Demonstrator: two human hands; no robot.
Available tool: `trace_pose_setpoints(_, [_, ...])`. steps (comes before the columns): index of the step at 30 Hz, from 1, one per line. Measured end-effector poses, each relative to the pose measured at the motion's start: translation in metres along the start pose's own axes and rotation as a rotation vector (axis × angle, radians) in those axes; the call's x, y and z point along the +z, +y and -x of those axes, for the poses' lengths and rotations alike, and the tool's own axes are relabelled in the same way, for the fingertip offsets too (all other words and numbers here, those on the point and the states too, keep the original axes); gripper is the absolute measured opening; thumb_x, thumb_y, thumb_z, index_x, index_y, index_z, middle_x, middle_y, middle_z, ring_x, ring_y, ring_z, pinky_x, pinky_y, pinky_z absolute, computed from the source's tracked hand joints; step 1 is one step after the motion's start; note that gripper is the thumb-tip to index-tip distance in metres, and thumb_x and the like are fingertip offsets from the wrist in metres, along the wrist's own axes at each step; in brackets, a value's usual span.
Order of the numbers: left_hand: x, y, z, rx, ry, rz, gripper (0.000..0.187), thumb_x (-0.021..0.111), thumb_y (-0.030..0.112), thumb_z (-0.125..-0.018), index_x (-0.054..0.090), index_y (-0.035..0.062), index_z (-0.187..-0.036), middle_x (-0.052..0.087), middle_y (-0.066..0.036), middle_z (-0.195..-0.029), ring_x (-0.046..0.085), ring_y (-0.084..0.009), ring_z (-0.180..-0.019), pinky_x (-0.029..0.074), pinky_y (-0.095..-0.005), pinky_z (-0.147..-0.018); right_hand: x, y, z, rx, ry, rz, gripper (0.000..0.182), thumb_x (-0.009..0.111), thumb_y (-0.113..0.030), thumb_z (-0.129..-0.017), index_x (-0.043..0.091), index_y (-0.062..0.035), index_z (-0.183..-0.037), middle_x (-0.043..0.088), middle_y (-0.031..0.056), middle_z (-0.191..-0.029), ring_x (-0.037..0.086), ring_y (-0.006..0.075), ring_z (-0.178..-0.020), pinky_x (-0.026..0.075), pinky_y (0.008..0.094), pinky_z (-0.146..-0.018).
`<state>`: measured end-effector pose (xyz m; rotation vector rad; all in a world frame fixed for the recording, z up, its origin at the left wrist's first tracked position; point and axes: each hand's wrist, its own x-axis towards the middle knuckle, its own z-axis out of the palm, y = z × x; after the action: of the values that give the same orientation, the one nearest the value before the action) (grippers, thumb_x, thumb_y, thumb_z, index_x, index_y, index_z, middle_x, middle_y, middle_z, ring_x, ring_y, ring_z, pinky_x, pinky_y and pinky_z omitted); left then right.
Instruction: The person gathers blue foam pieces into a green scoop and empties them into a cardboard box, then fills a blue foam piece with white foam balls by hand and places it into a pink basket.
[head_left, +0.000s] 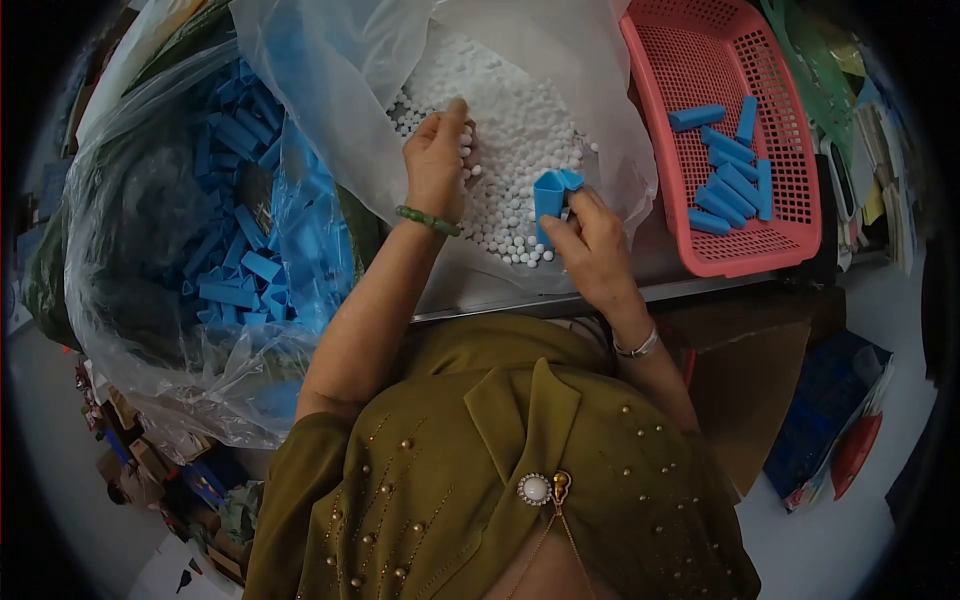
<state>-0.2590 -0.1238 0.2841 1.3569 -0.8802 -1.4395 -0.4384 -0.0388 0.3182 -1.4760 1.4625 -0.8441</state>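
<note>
My right hand holds a blue plastic piece with an open triangular end, its lid-like flap tilted to the right. Below and around it lie many small white balls on a clear plastic sheet. My left hand, with a green bead bracelet at the wrist, is at the left edge of the balls. Its fingers are curled around several white balls, and a few show beside the fingertips.
A large clear bag on the left holds many blue pieces. At the right, a pink basket contains several blue pieces. A cardboard box stands below the table's metal edge.
</note>
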Motion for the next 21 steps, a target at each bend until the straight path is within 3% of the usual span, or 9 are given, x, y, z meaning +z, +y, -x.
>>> trace_pose_setpoints(1, [0.001,0.009,0.002,-0.273,-0.044,0.467,0.025,0.056,0.030,-0.093,0.054,0.0070,-0.084,0.053,-0.002,-0.074,0.046,-0.0137,-0.054,0.038,-0.0257,-0.044,0.002,-0.004,-0.001,-0.054,0.010,0.079,0.016,0.060,-0.009,-0.080,0.051,0.0025,-0.086,0.052,0.0179,-0.084,0.056,0.0342,-0.069,0.044,0.0420,-0.061])
trace_pose_setpoints(2, [0.000,0.008,0.002,-0.275,-0.044,0.464,0.025,0.056,0.030,-0.093,0.054,0.0070,-0.084,0.053,-0.002,-0.074,0.046,-0.0137,-0.054,0.038,-0.0257,-0.044,0.005,-0.004,-0.002,-0.053,0.011,0.076,0.016,0.060,-0.009,-0.080,0.051,0.0025,-0.086,0.052,0.0179,-0.084,0.056,0.0342,-0.069,0.044,0.0420,-0.061])
trace_pose_setpoints(4, [0.000,0.009,0.002,-0.253,-0.295,0.862,0.031,0.050,0.037,-0.094,0.054,0.0061,-0.089,0.053,-0.004,-0.077,0.049,-0.0148,-0.062,0.038,-0.0258,-0.046,0.009,-0.003,-0.007,-0.150,0.020,0.230,0.019,0.061,-0.008,-0.078,0.054,0.0022,-0.092,0.054,0.0178,-0.088,0.058,0.0371,-0.075,0.046,0.0435,-0.064])
trace_pose_setpoints(13, [0.029,0.033,0.026,0.065,-0.253,0.715,0.039,0.046,0.041,-0.095,0.054,0.0039,-0.106,0.054,-0.004,-0.080,0.050,-0.0167,-0.068,0.045,-0.0363,-0.069,0.016,-0.004,-0.018,-0.169,0.084,0.135,0.030,0.068,-0.006,-0.073,0.058,0.0004,-0.100,0.055,0.0163,-0.092,0.060,0.0364,-0.079,0.048,0.0418,-0.067])
trace_pose_setpoints(21, [0.030,0.034,0.029,0.058,-0.211,0.696,0.032,0.048,0.034,-0.095,0.054,0.0042,-0.105,0.053,-0.003,-0.080,0.049,-0.0155,-0.067,0.044,-0.0348,-0.066,0.015,-0.005,-0.020,-0.185,0.102,0.126,0.027,0.067,-0.004,-0.072,0.060,-0.0002,-0.097,0.056,0.0152,-0.090,0.060,0.0338,-0.077,0.048,0.0402,-0.066])
